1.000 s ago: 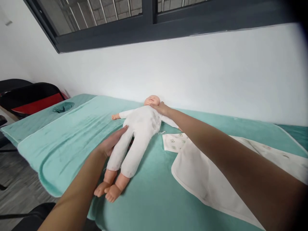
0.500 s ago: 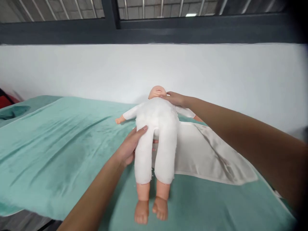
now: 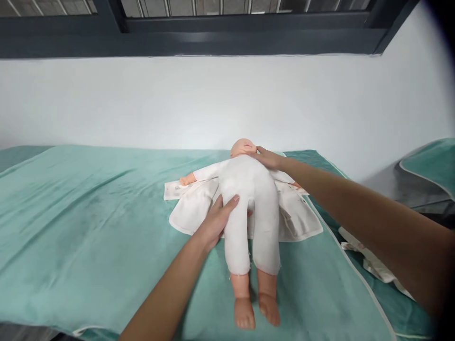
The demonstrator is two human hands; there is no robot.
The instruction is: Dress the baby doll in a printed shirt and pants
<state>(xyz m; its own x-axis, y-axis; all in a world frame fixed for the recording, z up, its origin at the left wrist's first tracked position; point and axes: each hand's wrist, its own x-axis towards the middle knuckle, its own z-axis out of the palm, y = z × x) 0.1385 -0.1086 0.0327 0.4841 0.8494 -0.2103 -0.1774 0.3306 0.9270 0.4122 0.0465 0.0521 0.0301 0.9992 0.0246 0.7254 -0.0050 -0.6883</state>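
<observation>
A baby doll (image 3: 249, 182) with a white cloth body and bare plastic feet is on its back, feet toward me. My left hand (image 3: 217, 220) grips its hip and thigh, thumb on top and fingers passing underneath. My right hand (image 3: 269, 157) is at the doll's neck and the side of its head, with most fingers hidden behind it. Beneath the doll, a white baby garment (image 3: 194, 208) lies spread out, showing on both sides of the body. Whether the doll's back touches the garment cannot be made out.
A green sheet (image 3: 106, 227) covers the bed surface. At the right lie crumpled white cloths (image 3: 378, 267) and a raised green cloth edge (image 3: 432, 163). Behind stands a white wall (image 3: 177, 104) below a dark window frame (image 3: 213, 40).
The doll has moved over the white garment, which now shows on both sides instead of mostly at the right. Both hands keep their hold. The view has shifted to the right.
</observation>
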